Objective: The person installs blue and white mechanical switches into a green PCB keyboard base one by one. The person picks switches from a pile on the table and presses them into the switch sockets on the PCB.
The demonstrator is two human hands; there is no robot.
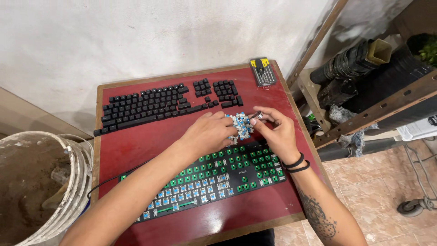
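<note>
Crowding your hands are the stripped keyboard [214, 180] below and laid-out keycaps [159, 105] beyond, while your left hand [209, 134] rests on the switch pile [241, 125] and your right hand [277, 132] pinches a metal puller [256, 115].

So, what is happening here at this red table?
A person works on a stripped keyboard lying on the red table. Its keycaps are laid out in rows at the far side. Many blue switches remain at the left of the board; the right part shows bare green sockets. The left hand rests on a pile of pulled switches, and the right hand holds a small metal tool there. A screwdriver bit case sits at the far corner.
</note>
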